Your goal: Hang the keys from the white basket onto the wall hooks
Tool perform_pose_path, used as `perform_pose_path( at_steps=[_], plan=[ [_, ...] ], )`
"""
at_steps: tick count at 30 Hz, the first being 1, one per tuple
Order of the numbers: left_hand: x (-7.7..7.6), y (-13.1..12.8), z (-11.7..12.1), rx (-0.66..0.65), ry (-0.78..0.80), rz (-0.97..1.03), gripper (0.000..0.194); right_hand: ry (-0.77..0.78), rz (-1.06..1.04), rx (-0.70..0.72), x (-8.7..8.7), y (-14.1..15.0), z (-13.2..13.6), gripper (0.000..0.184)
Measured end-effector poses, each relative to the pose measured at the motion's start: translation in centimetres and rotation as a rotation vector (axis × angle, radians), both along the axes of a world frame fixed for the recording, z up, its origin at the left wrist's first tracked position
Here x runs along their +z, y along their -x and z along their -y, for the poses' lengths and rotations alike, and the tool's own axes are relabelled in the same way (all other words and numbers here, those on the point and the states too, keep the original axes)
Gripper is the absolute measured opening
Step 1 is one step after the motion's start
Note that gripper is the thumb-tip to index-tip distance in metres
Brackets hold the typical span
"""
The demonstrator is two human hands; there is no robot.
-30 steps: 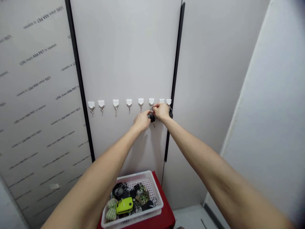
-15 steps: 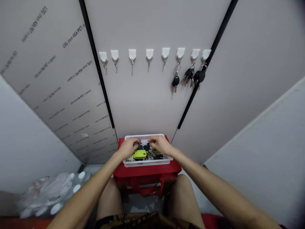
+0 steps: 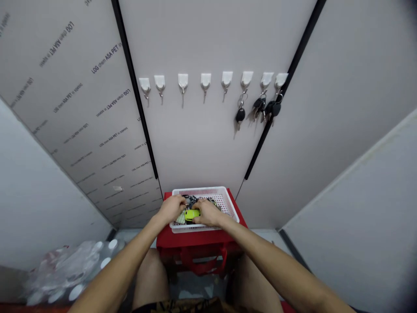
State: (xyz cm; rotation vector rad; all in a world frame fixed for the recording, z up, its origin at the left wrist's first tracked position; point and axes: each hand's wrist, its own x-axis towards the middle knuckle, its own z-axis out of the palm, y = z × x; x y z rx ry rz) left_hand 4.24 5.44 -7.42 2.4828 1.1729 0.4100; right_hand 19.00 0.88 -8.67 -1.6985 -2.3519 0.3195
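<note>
Down at the bottom edge we have patterned shorts [image 3: 182, 306] and two bare legs [image 3: 151, 274], one on each side of a red bag [image 3: 198, 238], its red strap [image 3: 203, 266] looping down the near side. Over to the left, white-capped bottles [image 3: 76, 292] sit bunched up with crinkled clear plastic [image 3: 73, 264].

On top of the bag sits the white basket [image 3: 228, 203], and here's the action — both hands are in it! The right hand [image 3: 208, 213] has thumb and fingers closed around the right end of a lime-green case [image 3: 191, 214], which lies in the near part of the basket, left of its middle. The left hand [image 3: 172, 209] dips in over the left side, fingers curled down; whether they pinch anything, I cannot tell. Just below those fingers, a pale green checked bundle [image 3: 180, 218] lies beside the case, with a dark jumble [image 3: 190, 200] behind, too small to sort out.

Up on the pale wall [image 3: 195, 148], eight white hooks [image 3: 183, 81] run in a row between two black strips [image 3: 136, 93], the rightmost hook overlapping the right strip. Keys on the three right-hand ones: a black-headed key [image 3: 240, 115] on the sixth from the left, then a bunch [image 3: 259, 104] on the seventh and another bunch [image 3: 274, 108] on the eighth — all dangling from rings. Far left, a panel [image 3: 81, 100] covered in slanting print.
</note>
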Motion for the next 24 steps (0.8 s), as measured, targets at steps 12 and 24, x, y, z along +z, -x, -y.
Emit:
perform_pose_path(
  at_steps=[12,24],
  plan=[
    [3.6,-1.4,0.0,0.102,0.486,0.77,0.011,0.122,-0.785,-0.17,1.9,-0.8,-0.1,0.033],
    [5.6,-2.6,0.6,0.01,0.607,1.044,0.011,-0.105,-0.943,-0.229,5.6,-2.0,-0.3,0.028]
  ],
)
